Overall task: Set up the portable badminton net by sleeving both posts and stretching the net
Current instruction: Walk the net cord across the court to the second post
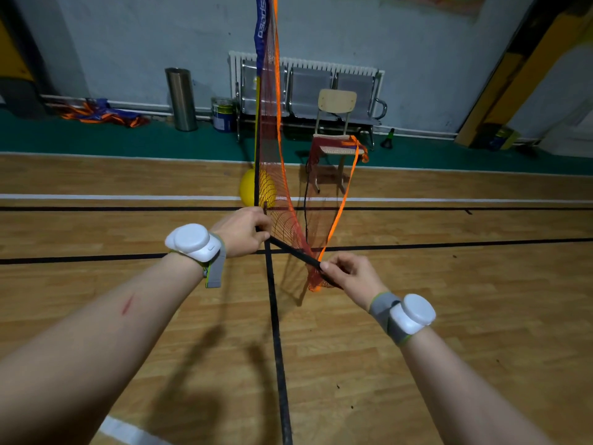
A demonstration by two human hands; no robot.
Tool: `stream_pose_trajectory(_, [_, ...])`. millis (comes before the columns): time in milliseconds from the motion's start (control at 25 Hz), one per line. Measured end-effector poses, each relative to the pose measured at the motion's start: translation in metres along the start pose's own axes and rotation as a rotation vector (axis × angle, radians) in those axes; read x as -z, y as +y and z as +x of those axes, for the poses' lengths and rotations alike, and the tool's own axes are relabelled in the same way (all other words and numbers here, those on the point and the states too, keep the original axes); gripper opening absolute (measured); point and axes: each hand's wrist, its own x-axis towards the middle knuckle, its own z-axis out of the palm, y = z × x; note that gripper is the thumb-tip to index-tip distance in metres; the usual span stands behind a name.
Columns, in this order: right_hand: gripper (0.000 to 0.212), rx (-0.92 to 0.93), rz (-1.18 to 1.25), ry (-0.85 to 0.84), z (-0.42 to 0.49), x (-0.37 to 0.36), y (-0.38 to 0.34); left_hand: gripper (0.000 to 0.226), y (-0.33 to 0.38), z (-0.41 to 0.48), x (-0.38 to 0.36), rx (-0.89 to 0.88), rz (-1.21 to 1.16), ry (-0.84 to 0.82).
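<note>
ITEM: net (272,130), red-orange mesh w/ orange hem. Long axis here near-vertical: hangs along the post (256,175) from frame top down to hand level. Lower part sags and runs R and away to a chair (337,102), where the far end lies bunched on the seat.
POST: upright, thin, black w/ yellow section, centre frame, standing on wood floor (449,316); base hidden behind L hand.
STRIP (298,253): black, straight, slants from L hand down-R to R hand, along the net's lower edge.
HANDS: left hand (244,231) reached fwd, fingers curled round the post low down, at the strip's upper end. Right hand (351,274) nearer the camera, thumb + fingers pinching the strip's lower end, w/ net hem bunched just beside it. Both forearms extended; white unit strapped on each wrist.
WRITING: blue band (261,27) at net top, white letters turned sideways, approx. "speed"; cut off by frame.
OTHER: yellow ball (248,189) on floor behind net.
</note>
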Motion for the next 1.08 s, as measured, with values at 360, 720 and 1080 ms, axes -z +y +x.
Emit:
stream_pose_trajectory(360, [0.013,0.109,-0.013,-0.012,-0.021,0.025,0.003,0.029,0.073,0.009,-0.023,-0.173,0.034,-0.025])
stream_pose_trajectory(720, [0.017,0.070,-0.003,-0.020,-0.030,0.051,0.024,0.022,0.125,-0.003,-0.042,-0.290,0.102,-0.105])
stream_pose_trajectory(1080, [0.028,0.011,0.053,-0.068,-0.032,0.036,0.036,0.012,0.114,-0.022,-0.031,-0.199,0.036,-0.031])
